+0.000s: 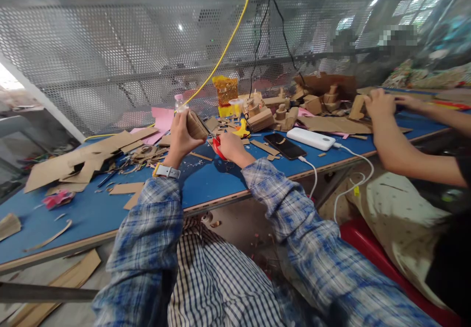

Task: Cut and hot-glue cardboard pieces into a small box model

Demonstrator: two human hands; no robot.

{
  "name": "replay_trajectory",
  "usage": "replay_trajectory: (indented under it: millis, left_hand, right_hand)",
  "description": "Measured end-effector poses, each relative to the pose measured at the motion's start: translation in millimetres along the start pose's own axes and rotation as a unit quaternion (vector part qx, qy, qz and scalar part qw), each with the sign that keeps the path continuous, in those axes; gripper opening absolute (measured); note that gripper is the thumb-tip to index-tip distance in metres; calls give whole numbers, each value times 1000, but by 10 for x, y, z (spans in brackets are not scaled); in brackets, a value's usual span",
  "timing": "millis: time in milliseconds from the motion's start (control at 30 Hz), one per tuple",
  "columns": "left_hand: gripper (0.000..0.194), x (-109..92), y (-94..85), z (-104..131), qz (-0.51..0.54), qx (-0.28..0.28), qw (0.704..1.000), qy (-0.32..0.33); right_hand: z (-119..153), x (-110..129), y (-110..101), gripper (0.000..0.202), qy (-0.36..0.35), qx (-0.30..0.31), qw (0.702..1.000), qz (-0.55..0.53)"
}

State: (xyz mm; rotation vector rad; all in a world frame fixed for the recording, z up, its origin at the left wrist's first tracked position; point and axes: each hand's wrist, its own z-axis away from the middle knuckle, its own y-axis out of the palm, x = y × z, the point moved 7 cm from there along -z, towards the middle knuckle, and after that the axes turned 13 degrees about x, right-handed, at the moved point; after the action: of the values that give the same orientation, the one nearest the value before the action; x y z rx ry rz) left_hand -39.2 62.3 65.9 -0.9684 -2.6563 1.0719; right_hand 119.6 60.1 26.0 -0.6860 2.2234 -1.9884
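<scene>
My left hand [181, 139] grips a small cardboard piece [196, 127] with a curved, layered side, held up over the blue table. Red-handled scissors [218, 146] are in my right hand [233, 147], its fingers wrapped round the handles. The scissors' blades point up and left, reaching the right edge of the cardboard piece; whether they bite into it I cannot tell. Just beyond my right hand lies a yellow glue gun [242, 130]. Thin cardboard offcuts [145, 156] are scattered to the left of my left hand.
A black phone [285, 145] and white power bank [311, 138] with cables lie to the right. Flat cardboard sheets [91, 158] cover the left side. Cardboard models stand behind. On the right, a co-worker's hands [380, 104] hold a cardboard piece. A perforated metal screen [128, 57] bounds the back.
</scene>
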Motion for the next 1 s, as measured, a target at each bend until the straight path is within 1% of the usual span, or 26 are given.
replay_trajectory:
  millis: [333,533,633,833,1000]
  left_hand:
    - [100,18,2,-6,16,3,1000,2]
    - [101,56,29,-4,22,5,1000,-4]
    - [104,59,57,-7,23,12,1000,-4]
    - [102,-5,119,-13,26,35,999,8]
    - [102,-18,93,-17,24,21,999,4]
  right_hand:
    - [46,20,-89,37,-2,-12,1000,16]
    - [27,-12,-67,39,-1,-11,1000,19]
    - [9,-52,-37,42,5,-13,1000,1]
    - [-33,-97,-9,44,2,-39,999,-7]
    - [-33,-68,-5,42,-11,-34,999,-28]
